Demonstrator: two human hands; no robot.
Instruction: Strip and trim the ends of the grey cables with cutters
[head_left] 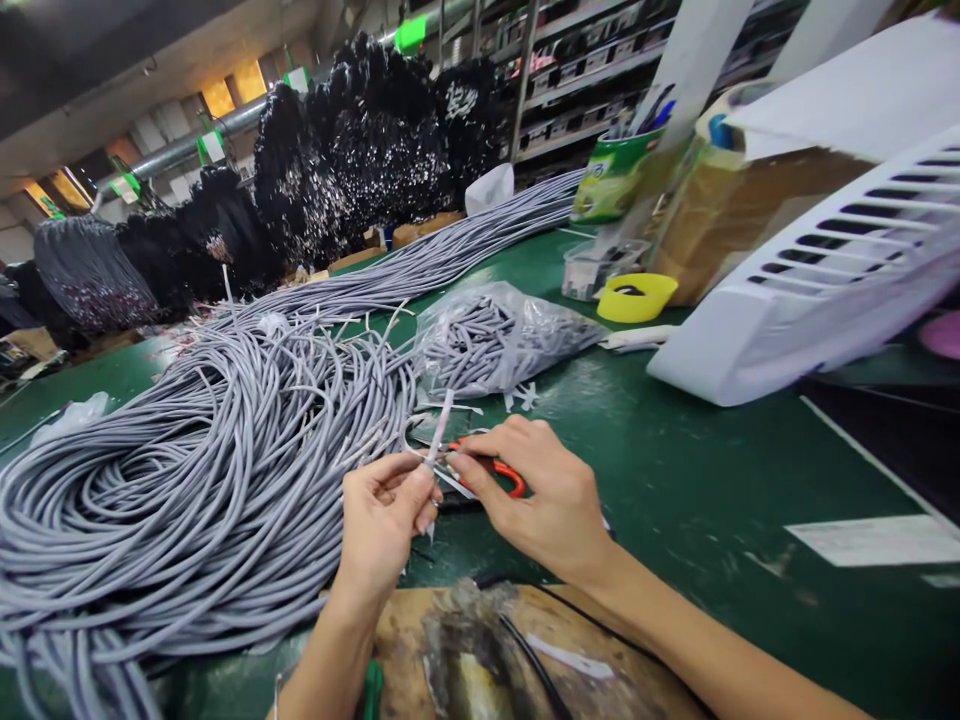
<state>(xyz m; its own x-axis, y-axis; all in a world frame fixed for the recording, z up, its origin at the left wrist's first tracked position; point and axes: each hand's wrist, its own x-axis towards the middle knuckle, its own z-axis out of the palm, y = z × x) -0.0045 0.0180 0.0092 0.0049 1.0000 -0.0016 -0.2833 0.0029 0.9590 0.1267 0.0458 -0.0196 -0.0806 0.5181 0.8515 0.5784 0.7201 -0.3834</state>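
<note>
left hand (390, 515) pinching a thin pale strip (441, 428), right hand (536, 490) beside it, its fingers bent, hold unclear, orange-handled tool (510, 478) behind, on green table (675, 480), grey cables (187, 480) at left, bag (502, 338) beyond

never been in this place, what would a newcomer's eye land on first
Probably the great tangle of gray cables sweeping over the left of the green table. Next, the bright yellow ring-shaped object toward the back right, and the orange-red handles beside the right hand.
</note>
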